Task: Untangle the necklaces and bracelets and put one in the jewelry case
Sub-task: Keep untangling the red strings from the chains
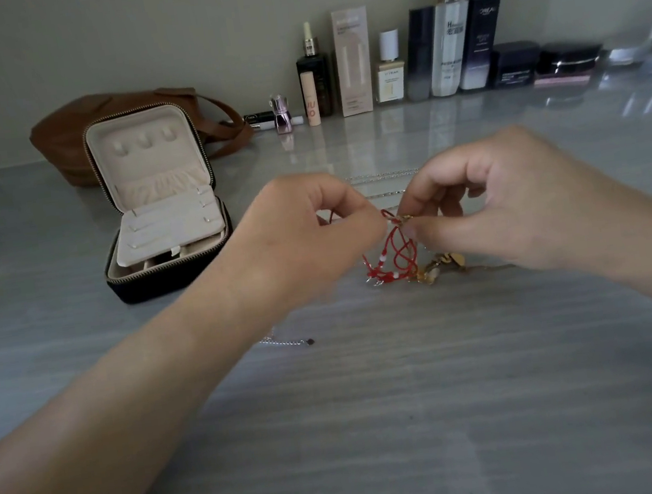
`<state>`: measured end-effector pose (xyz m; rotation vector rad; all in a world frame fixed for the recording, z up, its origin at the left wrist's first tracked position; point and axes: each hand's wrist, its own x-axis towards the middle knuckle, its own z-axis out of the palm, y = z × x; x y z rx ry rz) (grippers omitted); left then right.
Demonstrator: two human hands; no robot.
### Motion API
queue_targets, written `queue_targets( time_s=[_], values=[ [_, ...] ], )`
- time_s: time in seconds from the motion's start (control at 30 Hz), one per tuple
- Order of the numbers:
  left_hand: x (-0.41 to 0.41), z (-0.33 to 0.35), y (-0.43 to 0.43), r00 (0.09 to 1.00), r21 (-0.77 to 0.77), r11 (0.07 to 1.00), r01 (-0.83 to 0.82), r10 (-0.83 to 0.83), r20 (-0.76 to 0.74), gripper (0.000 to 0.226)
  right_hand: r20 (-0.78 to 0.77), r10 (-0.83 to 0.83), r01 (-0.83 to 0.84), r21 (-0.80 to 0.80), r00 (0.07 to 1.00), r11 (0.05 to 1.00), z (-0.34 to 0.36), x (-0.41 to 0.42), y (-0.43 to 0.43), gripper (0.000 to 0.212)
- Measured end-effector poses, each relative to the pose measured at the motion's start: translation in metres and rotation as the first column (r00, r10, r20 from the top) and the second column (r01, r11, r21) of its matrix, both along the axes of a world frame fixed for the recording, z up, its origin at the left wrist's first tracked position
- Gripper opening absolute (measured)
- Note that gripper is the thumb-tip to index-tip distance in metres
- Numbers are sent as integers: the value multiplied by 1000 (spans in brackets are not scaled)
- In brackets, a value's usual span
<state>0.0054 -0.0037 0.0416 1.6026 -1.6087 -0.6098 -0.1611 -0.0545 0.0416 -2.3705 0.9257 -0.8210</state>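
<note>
Mid-table, left hand [305,224] and right hand [488,204] both pinch the red cord [393,248], knot unsolved; case [172,275] open, nothing stored yet.

Home vanity, cosmetic bottles [451,48], handbag [65,136]

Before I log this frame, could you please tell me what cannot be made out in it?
1. Head view: the knot at the top of the red cord bracelet, covered by the fingertips of the left hand and right hand.
2. Head view: most of the silver chain, hidden under the left forearm.
3. Head view: the jewelry case's lower compartments, covered by its insert.
</note>
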Motion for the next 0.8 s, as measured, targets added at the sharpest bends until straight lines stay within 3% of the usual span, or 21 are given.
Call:
queue_targets(
  time_s=[0.1, 0.2, 0.33, 0.43, 0.6, 0.8],
  values=[
    [4, 1, -5, 966, 202, 979, 25, 28, -257, 18, -6, -3, 3, 11, 1000, 1000, 1, 0, 1, 8],
    [4, 3, -5, 905, 225, 968, 107, -1, -426, 28, -8, -19, 19, 8, 1000, 1000, 0, 0, 0, 6],
    [10, 11, -6, 852, 202, 969, 143, -17, -523, 52, -26, -45, 45, 2, 999, 999, -1, -2, -4, 5],
    [17, 18, -6, 808, 165, 973, 161, -34, -588, 49, -36, -61, 62, 9, 997, 998, -3, -3, -7, 13],
    [25, 28, -4, 743, 154, 966, 209, -54, -667, 36, 12, -84, 84, 51, 996, 995, -3, -3, -10, 5],
    [31, 30, -5, 636, 166, 954, 249, -32, -771, 39, 12, -104, 104, 42, 994, 994, -5, -5, -14, 9]
  ],
)
